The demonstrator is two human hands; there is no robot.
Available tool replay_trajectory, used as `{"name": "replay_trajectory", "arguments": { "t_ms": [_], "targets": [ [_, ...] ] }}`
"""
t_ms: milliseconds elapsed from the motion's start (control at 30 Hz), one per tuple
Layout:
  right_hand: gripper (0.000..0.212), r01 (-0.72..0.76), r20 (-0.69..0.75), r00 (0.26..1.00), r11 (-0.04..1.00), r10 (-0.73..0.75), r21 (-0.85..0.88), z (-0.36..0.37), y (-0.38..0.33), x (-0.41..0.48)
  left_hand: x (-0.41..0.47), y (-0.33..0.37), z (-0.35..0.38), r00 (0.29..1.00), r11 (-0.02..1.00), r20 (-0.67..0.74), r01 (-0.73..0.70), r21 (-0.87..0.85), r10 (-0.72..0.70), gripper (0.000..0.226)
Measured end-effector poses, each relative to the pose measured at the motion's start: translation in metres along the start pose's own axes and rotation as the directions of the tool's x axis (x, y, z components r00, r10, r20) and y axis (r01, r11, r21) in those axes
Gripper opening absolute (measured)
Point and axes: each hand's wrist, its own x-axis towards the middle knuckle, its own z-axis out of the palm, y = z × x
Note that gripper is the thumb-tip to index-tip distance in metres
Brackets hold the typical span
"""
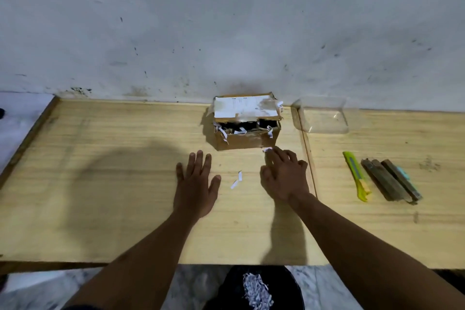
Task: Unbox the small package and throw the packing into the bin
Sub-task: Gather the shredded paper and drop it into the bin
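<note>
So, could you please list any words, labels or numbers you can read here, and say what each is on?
None can be read.
White label on the cardboard box flap: faint dark print marks, too blurred to read.
Yellow-green box cutter: no visible lettering.
Clear plastic container: no marking seen.

Your small cardboard box [247,121] sits just beyond your fingertips, its lid flap tipped up and back, a torn white label on it. Inside it looks dark, with white paper shreds [242,130] hanging over the front rim. One white scrap [267,150] lies at the tips of your right-hand fingers [279,152], by the box's near corner. Another strip [236,180] lies between your two hands. Nearest you, below the table edge, the black bin [254,287] holds a heap of shredded paper.
</note>
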Motion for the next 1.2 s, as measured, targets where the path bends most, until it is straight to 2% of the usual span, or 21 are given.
{"name": "replay_trajectory", "arguments": {
  "t_ms": [133, 200, 233, 333, 400, 467, 500, 533, 600, 633, 733, 833, 933, 1033, 1133, 1200],
  "targets": [
    [0.026, 0.236, -0.022, 0.972, 0.969, -0.235, 0.067, 0.009, -0.009, -0.01, -0.001, -0.001, 0.001, 1.0, 1.0, 0.001, 0.001, -0.004, -0.001, 0.07],
    [0.023, 0.297, -0.048, 0.955, 0.943, -0.293, 0.15, 0.014, -0.015, -0.015, 0.0, -0.001, 0.001, 1.0, 1.0, 0.002, 0.001, -0.012, -0.001, 0.07],
    [0.021, 0.28, -0.063, 0.96, 0.938, -0.273, 0.206, 0.015, -0.018, -0.016, 0.0, -0.001, 0.001, 1.0, 1.0, 0.001, 0.0, -0.01, 0.0, 0.07],
    [0.018, 0.123, -0.099, 0.991, 0.912, -0.092, 0.39, 0.01, -0.032, -0.014, 0.0, -0.001, 0.0, 1.0, 1.0, 0.018, 0.003, 0.005, -0.003, 0.07],
    [0.043, 0.07, -0.009, 0.997, 0.931, -0.072, 0.357, 0.004, -0.044, -0.013, 0.0, -0.001, 0.0, 1.0, 1.0, 0.024, 0.003, 0.013, -0.003, 0.072],
    [0.065, 0.07, 0.12, 0.988, 0.975, -0.098, 0.213, 0.002, -0.055, -0.012, -0.001, 0.0, -0.001, 0.999, 1.0, 0.034, -0.003, 0.012, 0.003, 0.074],
    [0.062, 0.079, 0.154, 0.983, 0.985, -0.102, 0.153, 0.002, -0.06, -0.013, -0.001, 0.001, -0.001, 0.999, 1.0, 0.034, -0.008, 0.009, 0.007, 0.075],
    [0.051, 0.085, 0.154, 0.982, 0.988, -0.105, 0.128, 0.004, -0.064, -0.014, -0.001, 0.002, -0.002, 0.999, 1.0, 0.033, -0.011, 0.006, 0.011, 0.075],
    [0.023, 0.08, 0.106, 0.989, 0.982, -0.099, 0.171, 0.011, -0.069, -0.017, 0.0, 0.002, -0.003, 0.999, 1.0, 0.043, -0.01, -0.005, 0.01, 0.074],
    [0.016, 0.075, 0.082, 0.992, 0.977, -0.093, 0.201, 0.014, -0.07, -0.018, 0.001, 0.002, -0.003, 0.998, 1.0, 0.056, -0.008, -0.011, 0.008, 0.073],
    [0.019, 0.11, 0.044, 0.992, 0.97, -0.122, 0.218, 0.022, -0.071, -0.022, 0.003, 0.004, -0.004, 0.996, 1.0, 0.093, 0.011, -0.026, -0.008, 0.063],
    [0.019, 0.117, 0.092, 0.986, 0.967, -0.141, 0.225, 0.014, -0.07, -0.031, -0.004, 0.012, -0.008, 0.993, 0.999, 0.119, 0.01, -0.041, -0.005, 0.061],
    [0.01, 0.072, 0.234, 0.962, 0.961, -0.138, 0.268, -0.007, -0.065, -0.054, -0.022, 0.024, -0.01, 0.983, 0.998, 0.176, -0.045, -0.032, 0.05, 0.063],
    [0.022, 0.005, 0.41, 0.903, 0.956, -0.131, 0.293, -0.022, -0.052, -0.098, -0.045, 0.039, -0.009, 0.964, 0.992, 0.236, -0.126, -0.011, 0.125, 0.064],
    [0.023, 0.049, 0.434, 0.879, 0.943, -0.197, 0.33, -0.027, -0.041, -0.158, -0.057, 0.06, -0.006, 0.947, 0.978, 0.245, -0.206, -0.028, 0.207, 0.064],
    [0.023, 0.03, 0.442, 0.879, 0.946, -0.179, 0.322, -0.024, -0.028, -0.195, -0.06, 0.079, -0.004, 0.927, 0.967, 0.278, -0.251, -0.034, 0.251, 0.065]
  ]
}}
